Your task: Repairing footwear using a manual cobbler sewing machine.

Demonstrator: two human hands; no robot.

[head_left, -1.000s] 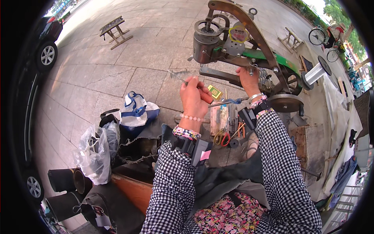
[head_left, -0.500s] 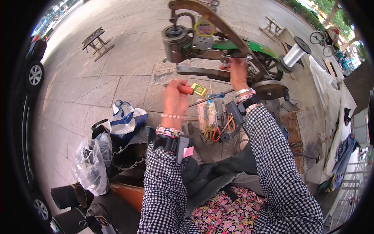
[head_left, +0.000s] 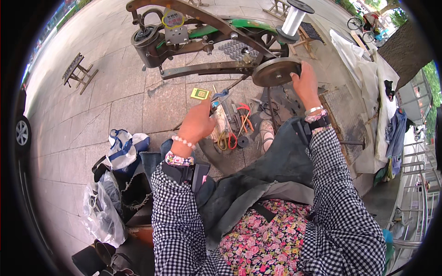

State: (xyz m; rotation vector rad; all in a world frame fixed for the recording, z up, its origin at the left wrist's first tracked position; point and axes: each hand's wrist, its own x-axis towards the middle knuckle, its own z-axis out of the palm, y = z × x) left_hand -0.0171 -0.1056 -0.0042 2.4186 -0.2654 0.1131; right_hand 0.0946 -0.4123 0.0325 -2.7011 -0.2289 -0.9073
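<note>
My right hand (head_left: 305, 86) is closed around the dark crank handle (head_left: 297, 69) at the rim of a metal handwheel (head_left: 272, 73). The wheel belongs to a hand-cranked shoe-repair sewing machine (head_left: 207, 33) with a green arm. My left hand (head_left: 198, 122) hangs over the near tools, back up and fingers curled under. A thin dark shaft seems to poke out on its left; the hand hides the rest. Beside it are a yellow packet (head_left: 200, 93), a blue cloth strip (head_left: 221, 93) tied on a metal rod, gold-handled scissors (head_left: 223, 141) and orange-handled pliers (head_left: 248, 123).
A big spool of white thread (head_left: 292, 23) tops the machine. At left lie a blue-and-white bag (head_left: 123, 149) and a clear plastic bag (head_left: 105, 214). Dark cloth (head_left: 258, 170) covers my lap. A wooden board (head_left: 338, 115) lies at right, and a folding stool (head_left: 79, 72) stands far left.
My right hand left the machine's middle for the crank handle at the right. My left hand dropped lower, and the red-handled tool it held no longer shows. The view shifted right.
</note>
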